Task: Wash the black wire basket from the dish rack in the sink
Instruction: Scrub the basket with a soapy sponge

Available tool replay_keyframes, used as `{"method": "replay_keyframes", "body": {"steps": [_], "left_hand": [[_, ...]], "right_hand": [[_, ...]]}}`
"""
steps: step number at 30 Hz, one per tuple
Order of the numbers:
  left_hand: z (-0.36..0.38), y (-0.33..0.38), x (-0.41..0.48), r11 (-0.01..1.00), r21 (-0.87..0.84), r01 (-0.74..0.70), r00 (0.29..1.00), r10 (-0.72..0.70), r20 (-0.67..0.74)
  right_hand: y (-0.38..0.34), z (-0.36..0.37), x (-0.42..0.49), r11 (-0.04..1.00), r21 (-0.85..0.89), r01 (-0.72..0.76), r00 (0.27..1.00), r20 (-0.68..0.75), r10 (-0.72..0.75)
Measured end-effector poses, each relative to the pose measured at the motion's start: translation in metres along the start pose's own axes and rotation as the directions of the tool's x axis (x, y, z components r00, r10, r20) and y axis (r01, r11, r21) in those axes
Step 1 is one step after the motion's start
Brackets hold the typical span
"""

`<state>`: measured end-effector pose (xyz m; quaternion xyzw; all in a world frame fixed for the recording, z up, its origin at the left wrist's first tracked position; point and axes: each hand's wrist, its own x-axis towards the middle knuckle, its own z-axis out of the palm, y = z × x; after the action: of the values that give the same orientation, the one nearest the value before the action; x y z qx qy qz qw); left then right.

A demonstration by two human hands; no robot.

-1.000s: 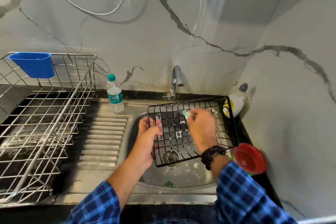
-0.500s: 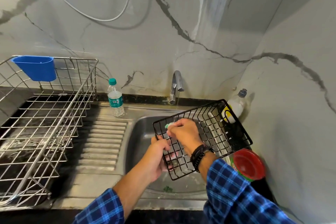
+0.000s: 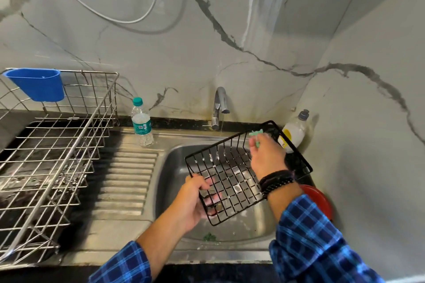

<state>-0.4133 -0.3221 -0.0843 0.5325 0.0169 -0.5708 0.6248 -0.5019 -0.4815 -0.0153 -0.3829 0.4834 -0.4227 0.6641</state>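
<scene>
One black wire basket (image 3: pixel 244 176) (long axis pointing far-right): left hand (image 3: pixel 192 202) grips it, right hand (image 3: pixel 266 159) pinches scrubber (image 3: pixel 255 133).

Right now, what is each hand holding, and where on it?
The left hand grips the black wire basket by its near left rim; the right hand pinches a small green scrubber.

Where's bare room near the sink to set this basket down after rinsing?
The ribbed drainboard, between the steel dish rack and the sink basin, in front of the water bottle, is bare. The right corner is crowded: soap bottle and red bowl sit close beside the black basket.
</scene>
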Motion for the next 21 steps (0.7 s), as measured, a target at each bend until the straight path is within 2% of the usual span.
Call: {"method": "replay_keyframes", "body": {"steps": [1, 2, 3, 4, 5, 9, 11, 14, 17, 20, 21], "left_hand": [[-0.002, -0.001, 0.001, 1.000, -0.010, 0.028, 1.000, -0.028, 0.007], [-0.002, -0.002, 0.001, 0.999, -0.009, 0.048, 0.999, -0.048, 0.007], [-0.001, -0.004, 0.001, 0.998, -0.005, 0.059, 0.998, -0.059, 0.007], [-0.001, -0.006, 0.001, 0.998, 0.002, 0.061, 0.998, -0.061, 0.010], [-0.001, -0.007, 0.002, 0.998, 0.008, 0.060, 0.998, -0.060, 0.019], [-0.007, -0.006, 0.001, 0.998, 0.046, 0.048, 0.997, -0.051, 0.064], [-0.009, -0.005, 0.000, 0.998, 0.036, 0.045, 0.997, -0.047, 0.068], [-0.007, -0.005, 0.001, 0.999, 0.017, 0.035, 0.997, -0.036, 0.070], [-0.006, -0.004, 0.003, 0.999, 0.021, 0.025, 0.998, -0.026, 0.050], [-0.008, -0.004, 0.002, 1.000, -0.001, 0.027, 0.999, -0.027, 0.034], [-0.009, -0.004, 0.001, 1.000, -0.007, 0.021, 0.999, -0.020, 0.032]], "right_hand": [[-0.003, -0.001, 0.002, 0.999, 0.036, 0.041, 0.999, 0.015, -0.042], [-0.003, 0.001, 0.010, 0.997, 0.078, 0.010, 1.000, 0.002, -0.010], [-0.001, 0.002, 0.012, 0.995, -0.040, 0.090, 0.994, -0.063, -0.093], [0.000, 0.005, 0.008, 0.997, -0.047, 0.054, 0.988, -0.143, -0.060], [0.007, 0.008, 0.008, 0.991, -0.127, 0.044, 0.984, -0.166, -0.065], [0.014, 0.010, -0.003, 0.949, -0.301, 0.097, 0.991, -0.057, -0.119], [0.015, 0.011, -0.010, 0.874, -0.460, 0.158, 0.986, 0.019, -0.168], [0.025, 0.020, -0.026, 0.761, -0.621, 0.190, 0.979, 0.180, -0.097], [0.037, 0.024, -0.033, 0.765, -0.610, 0.205, 0.965, 0.255, -0.055], [0.034, 0.023, -0.030, 0.771, -0.616, 0.159, 0.930, 0.356, 0.092], [0.032, 0.020, -0.027, 0.773, -0.614, 0.156, 0.926, 0.363, 0.101]]}}
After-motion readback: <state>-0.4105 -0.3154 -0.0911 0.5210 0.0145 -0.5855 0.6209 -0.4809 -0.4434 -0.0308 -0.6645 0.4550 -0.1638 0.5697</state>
